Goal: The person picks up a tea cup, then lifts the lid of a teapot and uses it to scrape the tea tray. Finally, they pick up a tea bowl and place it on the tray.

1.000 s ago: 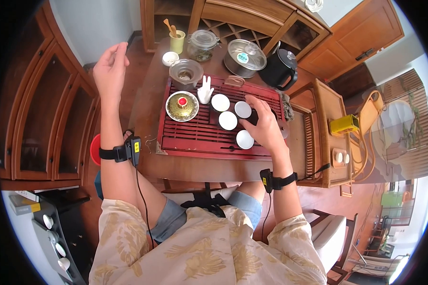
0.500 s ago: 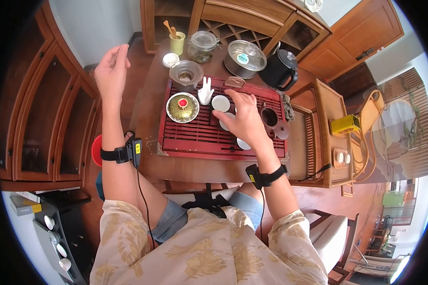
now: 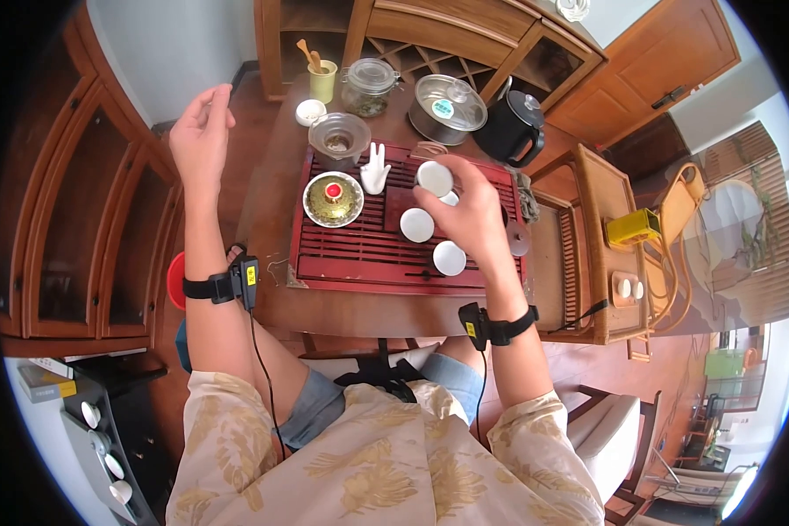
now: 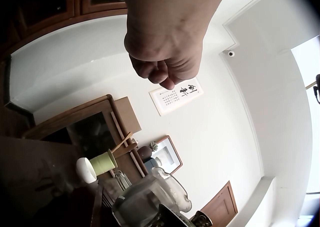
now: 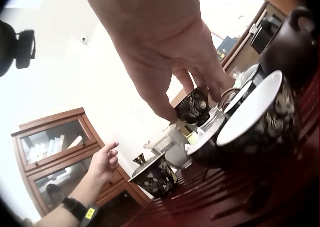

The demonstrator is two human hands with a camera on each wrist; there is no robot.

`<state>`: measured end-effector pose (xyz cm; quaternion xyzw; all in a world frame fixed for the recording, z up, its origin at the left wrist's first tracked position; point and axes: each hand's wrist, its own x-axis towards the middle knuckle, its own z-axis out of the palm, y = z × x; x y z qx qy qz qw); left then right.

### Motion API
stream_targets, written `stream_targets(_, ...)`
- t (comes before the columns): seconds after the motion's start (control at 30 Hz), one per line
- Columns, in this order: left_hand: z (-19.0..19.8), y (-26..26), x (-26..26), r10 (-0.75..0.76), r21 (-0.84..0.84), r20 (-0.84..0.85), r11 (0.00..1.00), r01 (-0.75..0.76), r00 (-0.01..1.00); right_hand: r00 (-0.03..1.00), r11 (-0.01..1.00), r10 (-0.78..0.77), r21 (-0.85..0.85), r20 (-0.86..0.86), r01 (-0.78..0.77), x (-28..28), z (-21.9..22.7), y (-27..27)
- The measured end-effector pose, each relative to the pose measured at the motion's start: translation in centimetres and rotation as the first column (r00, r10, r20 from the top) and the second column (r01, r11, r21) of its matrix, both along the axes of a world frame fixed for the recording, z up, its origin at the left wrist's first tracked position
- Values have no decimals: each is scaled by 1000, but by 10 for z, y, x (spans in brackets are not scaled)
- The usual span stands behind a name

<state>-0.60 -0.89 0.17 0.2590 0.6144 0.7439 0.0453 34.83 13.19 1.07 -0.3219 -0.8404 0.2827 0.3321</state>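
In the head view my right hand (image 3: 475, 206) pinches a white-lined cup (image 3: 434, 178) between thumb and fingers, above the red slatted tea tray (image 3: 359, 270). The right wrist view shows this cup's dark patterned outside (image 5: 192, 107) off the tray. One white-lined cup (image 3: 449, 199) is partly covered by the held one; two others (image 3: 416, 225) (image 3: 450, 258) stand nearer the front. Off to the left, my left hand (image 3: 202, 136) is raised in the air, fingers loosely curled, holding nothing. A lidded patterned bowl (image 3: 333, 199) and a white hand-shaped figurine (image 3: 375, 168) are on the tray.
Behind the tray stand a glass vessel (image 3: 339, 140), small white bowl (image 3: 309, 112), green utensil holder (image 3: 322, 83), glass jar (image 3: 368, 92), lidded steel pot (image 3: 447, 118) and black kettle (image 3: 510, 127). A dark teapot (image 5: 290, 52) shows in the right wrist view.
My right hand moved left from beside the right-hand cups, took hold of the cup near the figurine, lifted it and shifted it rightward. My left hand has barely moved.
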Motion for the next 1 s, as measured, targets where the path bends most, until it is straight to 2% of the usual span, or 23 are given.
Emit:
stream_targets(0.1, 1, 1, 1, -7, 8, 2, 1000, 7, 1000, 996, 990, -51, -136, -78, 40, 31, 1, 14)
stream_targets(0.2, 1, 2, 2, 13, -11, -6, 1000, -13, 1000, 987, 993, -99, -76, -125, 90, 67, 1, 25)
stream_targets(0.23, 0, 3, 2, 13, -11, -5, 1000, -14, 1000, 984, 984, -155, -106, -88, 145, 79, 2, 26)
stream_targets(0.3, -1, 3, 0, 6, -6, -3, 1000, -6, 1000, 973, 959, -187, -241, -137, 150, 101, 3, 25)
stream_targets(0.33, -2, 3, -1, 3, -4, -3, 1000, -3, 1000, 971, 968, -179, -207, -159, 145, 111, 1, 25)
stream_targets(0.57, -2, 4, 1, -22, 13, 6, 1000, 22, 1000, 971, 968, -240, -74, -2, 239, 153, -22, 24)
stream_targets(0.87, -3, 4, 0, -11, -7, 1, 1000, 11, 1000, 970, 966, -231, 139, 82, 218, 140, -14, 21)
stream_targets(1.0, -2, 3, 1, -6, -5, -5, 1000, 6, 1000, 948, 958, -248, 193, 198, 210, 133, -3, 19)
